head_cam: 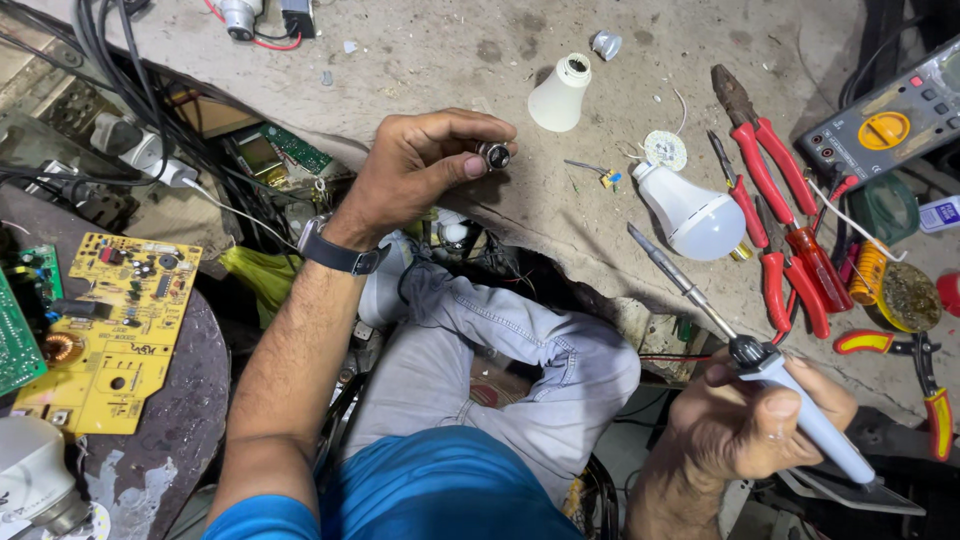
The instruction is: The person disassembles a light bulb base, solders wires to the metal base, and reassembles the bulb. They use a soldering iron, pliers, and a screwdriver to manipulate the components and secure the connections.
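Note:
My left hand [420,160] is raised over the workbench and pinches a small round metal bulb cap [494,155] between thumb and fingertips. A dark watch sits on that wrist. My right hand [745,420] grips a soldering iron [770,375] by its white handle, low at the right; the metal tip points up and left toward a white bulb [690,215] lying on its side. Beside that bulb lies a small round LED board [665,150]. A white bulb housing [560,93] stands further back.
Red-handled pliers [770,170] and cutters lie right of the bulb, a multimeter [885,125] at the far right, a solder tin [908,296] below it. A yellow circuit board [110,330] rests on a round stool at left. Tangled cables [150,110] crowd the upper left.

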`<action>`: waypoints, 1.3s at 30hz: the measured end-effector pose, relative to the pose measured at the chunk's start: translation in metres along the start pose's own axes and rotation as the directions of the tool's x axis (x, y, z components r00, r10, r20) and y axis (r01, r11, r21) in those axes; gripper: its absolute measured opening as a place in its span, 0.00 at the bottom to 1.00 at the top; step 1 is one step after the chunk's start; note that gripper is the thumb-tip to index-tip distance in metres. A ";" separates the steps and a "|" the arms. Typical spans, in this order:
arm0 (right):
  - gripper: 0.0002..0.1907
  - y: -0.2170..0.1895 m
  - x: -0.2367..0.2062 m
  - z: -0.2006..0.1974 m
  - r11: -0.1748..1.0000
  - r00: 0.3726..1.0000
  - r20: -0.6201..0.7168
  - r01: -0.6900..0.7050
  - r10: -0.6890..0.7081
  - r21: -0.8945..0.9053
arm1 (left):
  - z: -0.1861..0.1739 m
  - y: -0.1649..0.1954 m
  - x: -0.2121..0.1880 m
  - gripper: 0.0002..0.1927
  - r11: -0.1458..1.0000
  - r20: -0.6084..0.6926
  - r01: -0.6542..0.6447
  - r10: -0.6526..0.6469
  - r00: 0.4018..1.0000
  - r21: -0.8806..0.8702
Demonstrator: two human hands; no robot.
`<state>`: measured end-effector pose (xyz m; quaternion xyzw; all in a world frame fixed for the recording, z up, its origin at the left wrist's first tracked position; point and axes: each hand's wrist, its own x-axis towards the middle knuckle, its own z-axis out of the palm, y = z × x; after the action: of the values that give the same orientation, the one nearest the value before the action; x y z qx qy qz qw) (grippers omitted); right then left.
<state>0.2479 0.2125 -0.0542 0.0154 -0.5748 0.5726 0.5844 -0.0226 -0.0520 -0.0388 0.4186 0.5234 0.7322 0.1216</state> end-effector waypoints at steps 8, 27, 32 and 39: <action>0.19 0.011 -0.008 0.021 1.000 0.994 0.108 0.025 -0.025 0.004 | 0.001 0.003 0.001 0.15 0.998 -0.006 -0.011 0.012 1.000 0.062; 0.19 0.028 -0.014 0.044 0.992 0.965 0.253 0.090 -0.066 -0.084 | -0.002 -0.004 0.000 0.16 0.998 0.013 0.047 -0.047 0.999 0.029; 0.18 0.030 -0.017 0.045 0.995 0.962 0.273 0.052 -0.026 -0.088 | 0.001 0.000 0.000 0.17 0.998 0.003 0.039 -0.039 0.999 0.053; 0.23 0.020 -0.007 0.043 0.999 0.995 0.104 0.008 -0.002 -0.051 | 0.016 0.003 -0.002 0.17 0.947 -0.020 -0.022 0.030 0.999 0.319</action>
<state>0.2085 0.1858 -0.0577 0.0315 -0.6188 0.5546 0.5554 -0.0087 -0.0434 -0.0352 0.4306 0.6306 0.6447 0.0362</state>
